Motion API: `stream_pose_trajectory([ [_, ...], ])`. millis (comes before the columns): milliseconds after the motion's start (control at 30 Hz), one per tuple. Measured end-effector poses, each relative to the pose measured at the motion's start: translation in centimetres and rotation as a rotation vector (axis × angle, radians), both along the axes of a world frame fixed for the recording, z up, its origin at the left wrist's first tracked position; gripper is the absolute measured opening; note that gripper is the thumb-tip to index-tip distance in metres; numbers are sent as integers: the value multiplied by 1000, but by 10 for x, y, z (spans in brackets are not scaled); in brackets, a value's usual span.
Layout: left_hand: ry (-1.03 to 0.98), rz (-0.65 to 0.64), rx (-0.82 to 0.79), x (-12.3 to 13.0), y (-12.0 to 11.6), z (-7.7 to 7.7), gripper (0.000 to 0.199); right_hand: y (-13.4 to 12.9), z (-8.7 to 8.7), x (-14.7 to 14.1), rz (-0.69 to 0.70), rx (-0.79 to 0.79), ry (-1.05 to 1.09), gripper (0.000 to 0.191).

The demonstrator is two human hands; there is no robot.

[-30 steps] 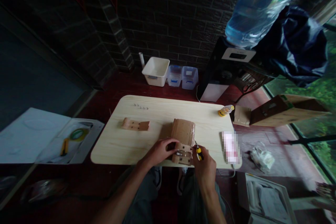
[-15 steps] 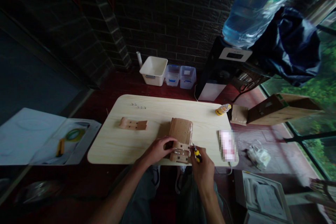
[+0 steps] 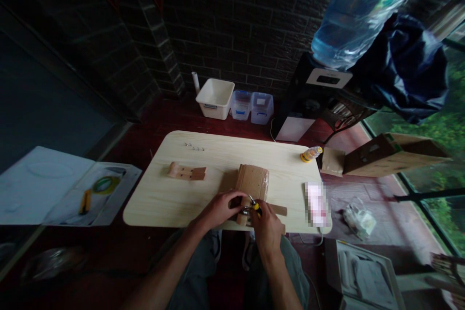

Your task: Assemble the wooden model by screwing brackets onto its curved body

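A yellow-and-black screwdriver (image 3: pixel 256 206) is held in my right hand (image 3: pixel 269 230), its metal tip pointing up and left toward my left fingertips. My left hand (image 3: pixel 223 208) pinches the left part of a light-brown wooden piece (image 3: pixel 279 209), one strip of which sticks out to the right past my right hand. Much of this piece is hidden by my fingers. Just beyond it lies a brown cardboard block (image 3: pixel 253 179) with small holes on top. A similar two-pronged wooden piece (image 3: pixel 187 172) with dark holes rests on the left of the table.
Several small screws (image 3: pixel 194 147) lie near the back left of the pale table (image 3: pixel 152 203). A yellow-capped bottle (image 3: pixel 311 154) stands at the back right, above a blurred pink item (image 3: pixel 316 203). An open white case (image 3: pixel 101 193) is left of the table; bins (image 3: pixel 215 99) sit behind.
My right hand has moved left with the screwdriver, closer to my left hand. The wooden piece has shifted, and its strip now extends rightward. The view has shifted slightly.
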State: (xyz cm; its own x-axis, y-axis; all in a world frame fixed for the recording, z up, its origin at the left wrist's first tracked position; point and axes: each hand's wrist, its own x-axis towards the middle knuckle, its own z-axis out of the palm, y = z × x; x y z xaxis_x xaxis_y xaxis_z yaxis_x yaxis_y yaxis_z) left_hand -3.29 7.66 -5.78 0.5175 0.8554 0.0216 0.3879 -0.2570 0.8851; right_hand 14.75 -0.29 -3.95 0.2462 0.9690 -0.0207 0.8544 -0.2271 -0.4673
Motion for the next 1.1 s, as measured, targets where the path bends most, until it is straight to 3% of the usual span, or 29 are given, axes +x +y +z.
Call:
stream_pose_trajectory([
  [400,5,20,17,-1,-1,0,35,1,-3,-3,74,75,77,23],
  [1100,-4,10,12,0,-1,0,32,-3,-13,-3,77,94,72,42],
])
